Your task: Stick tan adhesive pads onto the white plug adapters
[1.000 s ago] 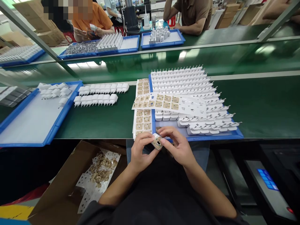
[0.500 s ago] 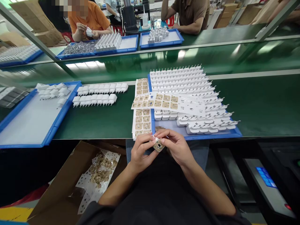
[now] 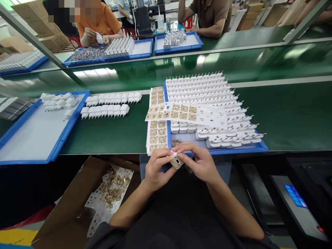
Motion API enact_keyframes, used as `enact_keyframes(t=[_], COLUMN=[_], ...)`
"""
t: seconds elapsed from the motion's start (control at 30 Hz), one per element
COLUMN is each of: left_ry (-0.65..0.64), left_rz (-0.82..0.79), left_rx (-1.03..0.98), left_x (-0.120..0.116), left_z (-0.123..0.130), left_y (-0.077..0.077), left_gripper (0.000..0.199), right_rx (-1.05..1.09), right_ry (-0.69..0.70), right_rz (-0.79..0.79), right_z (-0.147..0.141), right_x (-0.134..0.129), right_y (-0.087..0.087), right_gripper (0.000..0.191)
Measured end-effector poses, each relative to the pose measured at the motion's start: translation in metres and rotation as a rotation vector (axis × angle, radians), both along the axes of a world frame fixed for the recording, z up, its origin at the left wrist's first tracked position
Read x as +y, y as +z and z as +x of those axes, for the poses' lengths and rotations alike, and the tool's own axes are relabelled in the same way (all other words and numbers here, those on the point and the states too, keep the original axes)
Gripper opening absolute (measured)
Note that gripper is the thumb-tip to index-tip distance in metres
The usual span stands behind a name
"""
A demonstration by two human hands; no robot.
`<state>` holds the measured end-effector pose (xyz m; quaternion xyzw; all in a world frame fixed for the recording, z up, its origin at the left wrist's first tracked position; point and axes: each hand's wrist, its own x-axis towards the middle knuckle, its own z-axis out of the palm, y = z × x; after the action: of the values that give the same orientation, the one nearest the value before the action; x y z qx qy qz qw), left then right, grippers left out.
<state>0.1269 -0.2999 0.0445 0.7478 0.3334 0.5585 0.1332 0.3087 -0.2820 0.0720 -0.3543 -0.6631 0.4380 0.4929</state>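
Between my two hands is a white plug adapter (image 3: 177, 162), its tan end with a dark port facing me. My left hand (image 3: 158, 170) grips it from the left, fingers on top and thumb below. From the right, my right hand (image 3: 198, 162) has its thumb and fingertips closed on the upper edge. Just beyond, a blue-rimmed tray (image 3: 238, 150) bears rows of white plug adapters (image 3: 197, 93), pins up. Across its left part lies a sheet of tan stickers (image 3: 183, 112), partly peeled. More sticker sheets (image 3: 157, 133) lie along the tray's left side.
Two rows of adapters (image 3: 107, 110) stand on the green bench at left, beside another blue tray (image 3: 55, 138) holding a few. Below the edge, a cardboard box (image 3: 62, 200) contains tan scraps (image 3: 112, 188). Across the bench, a person in orange (image 3: 107, 20) handles a white piece.
The adapter and both hands have shifted very slightly right. My fingers stay on it, with only a small change of the right fingertips. The trays and sheets have not moved.
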Motion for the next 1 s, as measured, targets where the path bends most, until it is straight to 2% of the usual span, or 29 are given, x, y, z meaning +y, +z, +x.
enact_keyframes(t=[0.1, 0.17, 0.2, 0.27, 0.37, 0.43, 0.5, 0.57, 0.63, 0.7, 0.9, 1.0], left_ry=[0.023, 0.038, 0.043, 0.051, 0.107, 0.153, 0.189, 0.252, 0.351, 0.449, 0.752, 0.857], left_rz=[-0.086, -0.143, -0.158, -0.183, -0.26, -0.325, -0.378, -0.396, -0.366, -0.33, -0.373, -0.368], left_rx=[-0.004, -0.031, -0.043, -0.065, -0.121, -0.147, -0.117, -0.035, 0.071, 0.185, 0.574, 0.731], left_x=[-0.002, -0.003, -0.003, -0.003, 0.0, 0.004, 0.009, 0.018, 0.032, 0.049, 0.122, 0.162], left_z=[0.0, -0.001, -0.001, -0.004, -0.01, -0.016, -0.022, -0.031, -0.043, -0.058, -0.107, -0.122], left_y=[0.0, -0.001, -0.001, -0.003, -0.006, -0.006, -0.003, 0.0, 0.001, 0.0, -0.013, -0.013], left_gripper=[0.043, 0.041, 0.041, 0.041, 0.041, 0.038, 0.035, 0.034, 0.034, 0.034, 0.037, 0.037], right_rx=[-0.204, -0.245, -0.236, -0.16, 0.067, 0.128, -0.02, -0.301, -0.538, -0.644, -0.616, -0.659], right_ry=[-0.111, -0.117, -0.101, -0.059, -0.034, -0.158, -0.342, -0.422, -0.4, -0.393, -0.412, -0.404], right_rz=[0.378, 0.52, 0.538, 0.49, 0.317, 0.213, 0.168, 0.202, 0.274, 0.327, 0.395, 0.436], right_z=[0.002, 0.002, 0.002, 0.003, 0.01, 0.015, 0.018, 0.017, 0.014, 0.012, 0.016, 0.017], right_x=[0.001, -0.001, -0.004, -0.01, -0.017, -0.014, -0.005, 0.007, 0.017, 0.021, 0.021, 0.021], right_y=[0.0, -0.001, -0.001, -0.002, -0.003, -0.006, -0.013, -0.024, -0.035, -0.045, -0.054, -0.056], right_gripper=[0.014, 0.018, 0.019, 0.015, 0.003, 0.004, 0.006, 0.009, 0.017, 0.023, 0.019, 0.018])
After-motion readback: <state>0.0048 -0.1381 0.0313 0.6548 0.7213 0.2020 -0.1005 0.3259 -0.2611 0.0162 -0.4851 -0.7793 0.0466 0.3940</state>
